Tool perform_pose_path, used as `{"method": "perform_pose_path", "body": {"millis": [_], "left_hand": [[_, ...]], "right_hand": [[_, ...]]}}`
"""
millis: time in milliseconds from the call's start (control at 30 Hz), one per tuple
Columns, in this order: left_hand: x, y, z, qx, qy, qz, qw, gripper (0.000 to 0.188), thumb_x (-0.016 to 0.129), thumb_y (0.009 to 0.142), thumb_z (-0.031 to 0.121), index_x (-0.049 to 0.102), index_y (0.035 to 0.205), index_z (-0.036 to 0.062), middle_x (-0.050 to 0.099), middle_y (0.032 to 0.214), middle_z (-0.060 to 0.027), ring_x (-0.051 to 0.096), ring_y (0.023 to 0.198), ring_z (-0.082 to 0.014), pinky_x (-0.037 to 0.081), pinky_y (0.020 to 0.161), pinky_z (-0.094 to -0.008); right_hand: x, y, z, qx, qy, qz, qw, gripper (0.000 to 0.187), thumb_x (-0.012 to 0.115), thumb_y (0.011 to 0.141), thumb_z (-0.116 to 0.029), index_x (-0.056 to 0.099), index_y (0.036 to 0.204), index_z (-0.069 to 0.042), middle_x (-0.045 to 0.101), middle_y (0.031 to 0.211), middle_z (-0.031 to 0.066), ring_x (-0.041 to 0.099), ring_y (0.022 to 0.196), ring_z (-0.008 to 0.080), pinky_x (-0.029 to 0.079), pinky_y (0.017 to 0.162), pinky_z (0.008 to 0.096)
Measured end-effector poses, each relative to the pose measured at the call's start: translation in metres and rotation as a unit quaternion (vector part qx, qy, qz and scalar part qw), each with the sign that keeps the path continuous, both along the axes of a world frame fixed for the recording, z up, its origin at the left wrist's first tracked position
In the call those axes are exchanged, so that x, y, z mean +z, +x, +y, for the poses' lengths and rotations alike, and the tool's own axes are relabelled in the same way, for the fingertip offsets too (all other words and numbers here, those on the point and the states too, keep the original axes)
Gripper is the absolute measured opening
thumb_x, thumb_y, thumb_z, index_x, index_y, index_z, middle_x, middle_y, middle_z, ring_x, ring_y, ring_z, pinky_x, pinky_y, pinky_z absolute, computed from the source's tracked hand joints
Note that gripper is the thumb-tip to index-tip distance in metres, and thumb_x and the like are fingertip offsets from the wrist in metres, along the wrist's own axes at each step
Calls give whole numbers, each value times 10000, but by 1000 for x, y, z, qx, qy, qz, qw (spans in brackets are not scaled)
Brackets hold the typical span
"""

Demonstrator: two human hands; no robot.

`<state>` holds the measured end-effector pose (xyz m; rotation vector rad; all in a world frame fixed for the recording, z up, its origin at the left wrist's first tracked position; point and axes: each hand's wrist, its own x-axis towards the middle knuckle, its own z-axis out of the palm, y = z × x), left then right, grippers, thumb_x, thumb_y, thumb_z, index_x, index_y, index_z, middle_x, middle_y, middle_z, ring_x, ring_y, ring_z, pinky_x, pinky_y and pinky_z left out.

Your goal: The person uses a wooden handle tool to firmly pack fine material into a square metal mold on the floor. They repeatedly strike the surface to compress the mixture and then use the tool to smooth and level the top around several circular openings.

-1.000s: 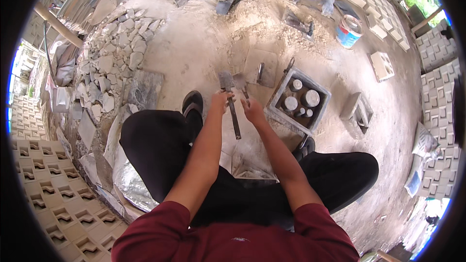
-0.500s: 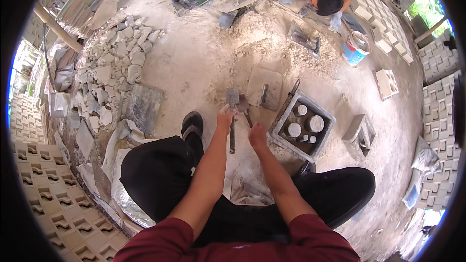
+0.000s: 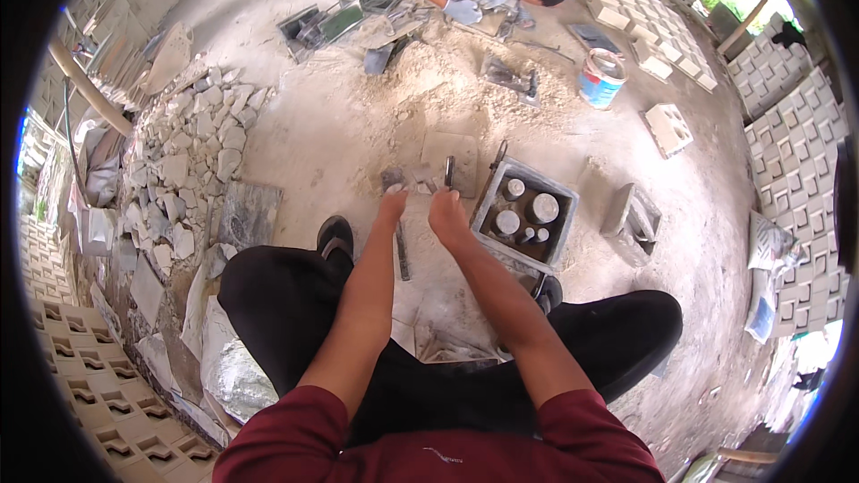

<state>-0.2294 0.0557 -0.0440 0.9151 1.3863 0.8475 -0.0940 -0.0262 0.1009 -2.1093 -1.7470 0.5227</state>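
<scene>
Left of the grey box (image 3: pixel 542 180), both my hands, close together but apart. Left hand (image 3: pixel 394 203) is farther from the box: narrow grip on a flat-bladed tool (image 3: pixel 403 255), blade out past the knuckles, dark handle running back toward me. Right hand (image 3: pixel 446 210) is nearer the box: fist closed round a small trowel (image 3: pixel 420 179), blade blurred and angled toward the other tool; can't tell if the blades touch. Box holds pale cylinders (image 3: pixel 544 208), mixed sizes. Flat board (image 3: pixel 463 148) with bar handle lies left of the box. Bucket (image 3: pixel 598 89) beyond the box, slightly right. Co-worker's gloved hand (image 3: pixel 463 11) well beyond it.
</scene>
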Motion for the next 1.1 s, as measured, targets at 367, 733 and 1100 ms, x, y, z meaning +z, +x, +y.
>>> {"method": "perform_pose_path", "body": {"millis": [367, 733, 1100], "left_hand": [[213, 98, -12, -232, 600, 259, 720, 438, 655, 790, 187, 542, 1196, 67, 584, 1159, -172, 517, 1098, -372, 418, 920, -433], [341, 193, -63, -450, 375, 87, 806, 433, 547, 907, 399, 593, 1033, -12, 647, 836, -166, 569, 707, -275, 445, 700, -371], [195, 248, -19, -312, 290, 32, 904, 581, 535, 884, 465, 555, 1157, -47, 604, 1133, -209, 559, 1102, -303, 418, 939, -378]], "right_hand": [[224, 101, -19, 46, -120, 87, 988, 215, 594, 783, -159, 672, 784, 42, 653, 758, 210, 664, 730, 260, 519, 611, 372], [265, 209, -53, 85, 255, 361, 893, 561, 431, 942, -503, 565, 1102, 18, 588, 1081, 126, 562, 996, 192, 445, 821, 306], [170, 258, -14, -257, 446, 498, 698, 418, 563, 931, -271, 327, 605, -157, 312, 453, -53, 306, 347, 52, 231, 332, 253]]}}
